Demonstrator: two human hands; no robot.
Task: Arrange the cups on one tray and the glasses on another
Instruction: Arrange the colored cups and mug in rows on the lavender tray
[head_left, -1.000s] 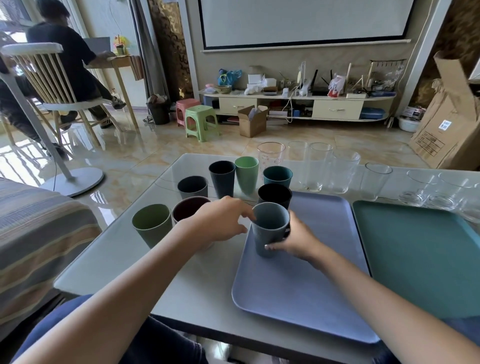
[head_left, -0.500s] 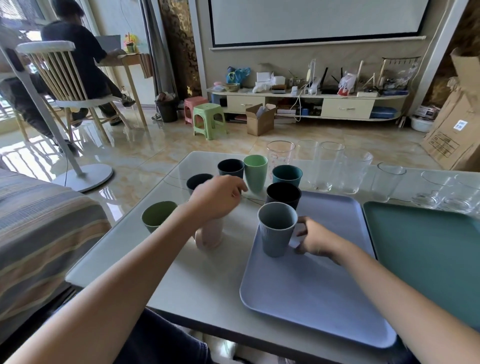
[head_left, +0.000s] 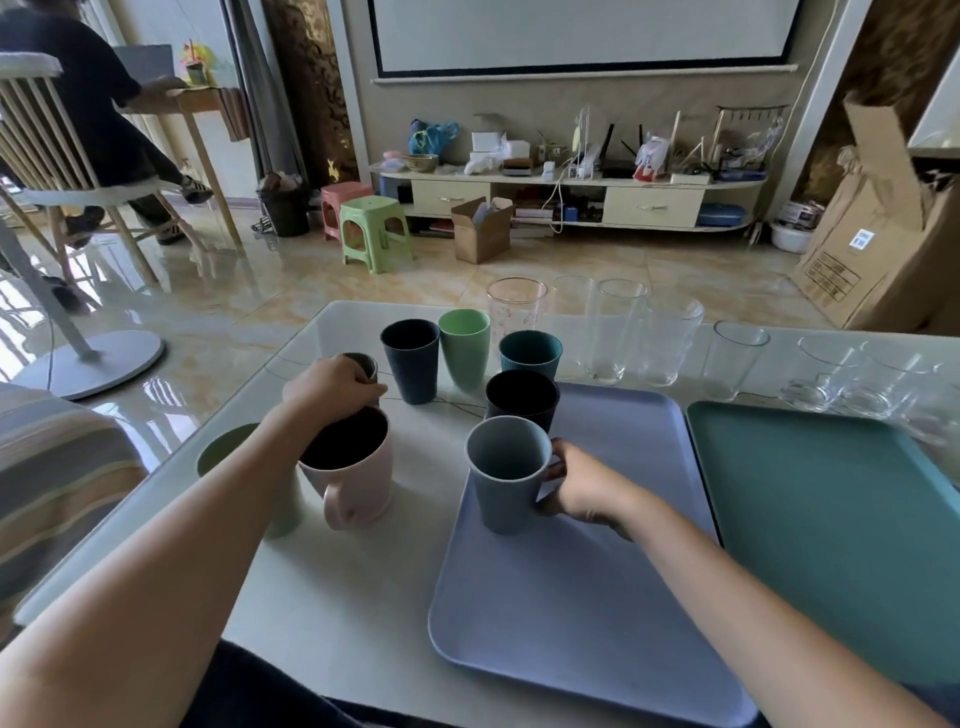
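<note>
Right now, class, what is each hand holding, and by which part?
Right hand holds the grey-blue cup by its handle side. Left hand grips the small dark cup at its rim.

Two bare forearms reach in from the bottom edge, with no sleeves, watch, rings or bracelets showing on either. The left hand (head_left: 332, 384) and right hand (head_left: 587, 491) are uncovered, without gloves. Between the arms, at the lower edge, dark navy trousers (head_left: 249, 691) cover the person's lap.

The left hand (head_left: 332, 387) has moved off the pink mug (head_left: 349, 470) to a grey cup (head_left: 363, 364) behind. The right hand (head_left: 584, 491) has closed on the blue-grey cup (head_left: 506, 478).
</note>
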